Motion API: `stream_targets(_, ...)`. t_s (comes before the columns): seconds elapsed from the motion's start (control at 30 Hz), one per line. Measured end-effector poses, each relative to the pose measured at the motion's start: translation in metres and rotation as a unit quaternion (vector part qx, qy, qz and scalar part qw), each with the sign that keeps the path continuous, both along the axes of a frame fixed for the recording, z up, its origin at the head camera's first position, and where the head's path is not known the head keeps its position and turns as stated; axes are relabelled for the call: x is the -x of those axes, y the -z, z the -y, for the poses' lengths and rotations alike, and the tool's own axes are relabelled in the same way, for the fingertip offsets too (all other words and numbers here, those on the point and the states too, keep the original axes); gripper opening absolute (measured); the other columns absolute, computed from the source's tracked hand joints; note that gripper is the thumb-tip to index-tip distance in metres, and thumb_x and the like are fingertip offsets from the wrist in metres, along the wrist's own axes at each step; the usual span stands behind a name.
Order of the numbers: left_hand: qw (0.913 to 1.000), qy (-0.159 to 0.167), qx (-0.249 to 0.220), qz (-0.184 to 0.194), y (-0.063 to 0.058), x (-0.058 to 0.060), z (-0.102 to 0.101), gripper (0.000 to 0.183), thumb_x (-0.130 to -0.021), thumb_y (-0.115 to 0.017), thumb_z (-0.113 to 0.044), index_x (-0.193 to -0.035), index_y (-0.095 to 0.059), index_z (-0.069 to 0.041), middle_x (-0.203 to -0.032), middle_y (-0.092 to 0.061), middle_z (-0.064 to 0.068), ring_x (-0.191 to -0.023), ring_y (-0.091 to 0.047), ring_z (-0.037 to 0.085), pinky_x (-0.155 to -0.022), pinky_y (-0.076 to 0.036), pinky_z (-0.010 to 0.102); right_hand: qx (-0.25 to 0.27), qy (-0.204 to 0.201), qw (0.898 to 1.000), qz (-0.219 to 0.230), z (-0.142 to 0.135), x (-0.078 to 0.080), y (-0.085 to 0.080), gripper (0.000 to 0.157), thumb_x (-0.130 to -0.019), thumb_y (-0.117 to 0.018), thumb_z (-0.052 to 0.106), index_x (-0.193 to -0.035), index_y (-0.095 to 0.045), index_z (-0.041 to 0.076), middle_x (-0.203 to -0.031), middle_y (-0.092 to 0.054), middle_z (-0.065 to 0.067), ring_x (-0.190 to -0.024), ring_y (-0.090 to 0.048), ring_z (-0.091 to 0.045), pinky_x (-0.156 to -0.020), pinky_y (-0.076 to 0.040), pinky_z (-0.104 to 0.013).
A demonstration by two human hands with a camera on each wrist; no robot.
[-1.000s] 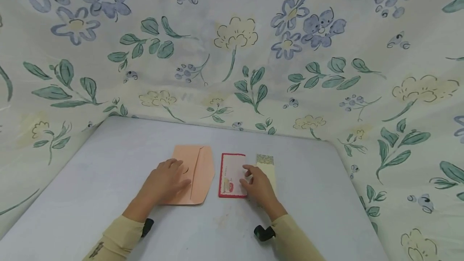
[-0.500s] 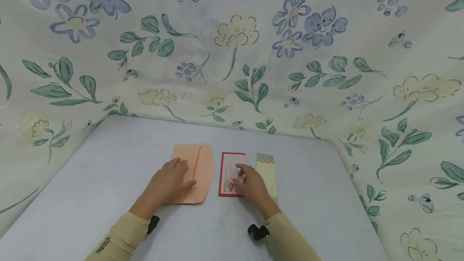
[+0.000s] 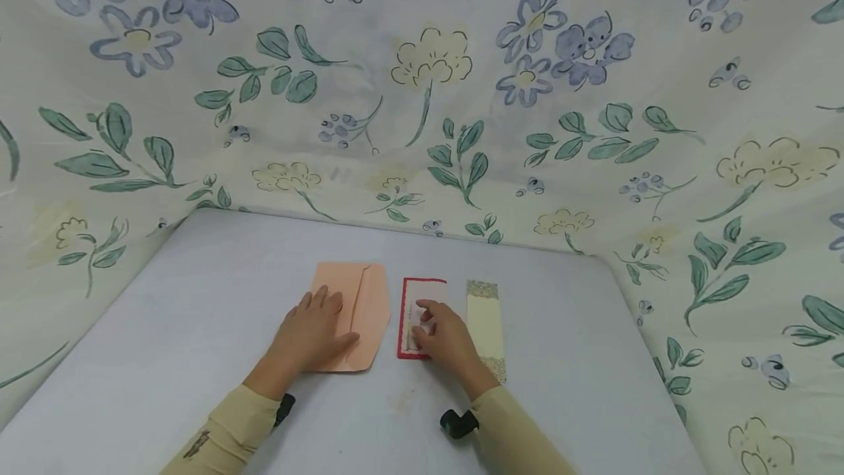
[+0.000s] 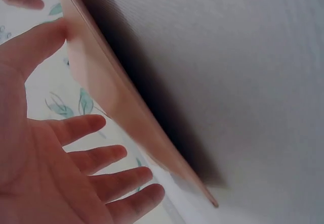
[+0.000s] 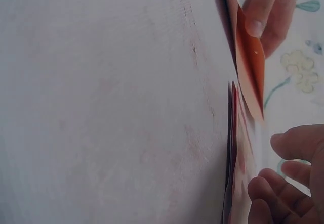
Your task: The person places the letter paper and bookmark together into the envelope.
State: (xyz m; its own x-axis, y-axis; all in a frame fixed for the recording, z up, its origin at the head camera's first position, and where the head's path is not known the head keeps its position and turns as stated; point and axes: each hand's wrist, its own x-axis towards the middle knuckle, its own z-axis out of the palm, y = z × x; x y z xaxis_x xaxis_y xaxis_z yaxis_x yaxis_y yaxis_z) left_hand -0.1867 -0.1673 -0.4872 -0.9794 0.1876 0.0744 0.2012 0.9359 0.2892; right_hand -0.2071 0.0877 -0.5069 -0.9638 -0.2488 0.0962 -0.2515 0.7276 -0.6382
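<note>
A peach paper envelope lies on the table with its pointed flap to the right. My left hand is over it, fingers spread and thumb tip at the flap's fold line. In the left wrist view the thumb meets the envelope while the other fingers stand straight. A greeting card with a red border lies right of the envelope. Above its lower right part is my right hand, fingers loosely bent and holding nothing. In the right wrist view these fingertips stand apart from the card.
A cream strip with patterned ends lies right of the card. The white table backs onto a flower-printed cloth. A dark wrist camera sticks out at my right wrist.
My right hand has moved left, off the cream strip and over the card. My left hand has shifted slightly right on the envelope. The paper pieces stay in place.
</note>
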Motion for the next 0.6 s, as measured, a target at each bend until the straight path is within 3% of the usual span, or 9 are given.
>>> stream_targets(0.27, 0.9988, -0.003, -0.004, 0.049, -0.002, -0.002, -0.004, 0.073, -0.092, -0.074, -0.037, -0.142, -0.047, 0.008, -0.150, -0.037, 0.038, -0.133, -0.040, 0.061, -0.100, -0.044, 0.065, 0.007, 0.001, 1.000, 0.017, 0.008, 0.001, 0.000, 0.046, -0.092, -0.076, 0.018, -0.135, -0.063, 0.010, -0.102, -0.062, 0.002, -0.079, -0.052, -0.011, -0.068, -0.047, -0.023)
stream_targets(0.6, 0.9992, 0.011, -0.024, 0.030, 0.000, 0.000, -0.002, 0.069, -0.093, -0.071, -0.031, -0.141, -0.047, 0.012, -0.149, -0.039, 0.039, -0.140, -0.037, 0.053, -0.112, -0.033, 0.061, -0.012, -0.006, 1.000, 0.018, 0.016, 0.004, 0.006, 0.045, -0.092, -0.074, 0.018, -0.136, -0.063, 0.011, -0.106, -0.064, 0.002, -0.081, -0.053, -0.010, -0.069, -0.048, -0.023)
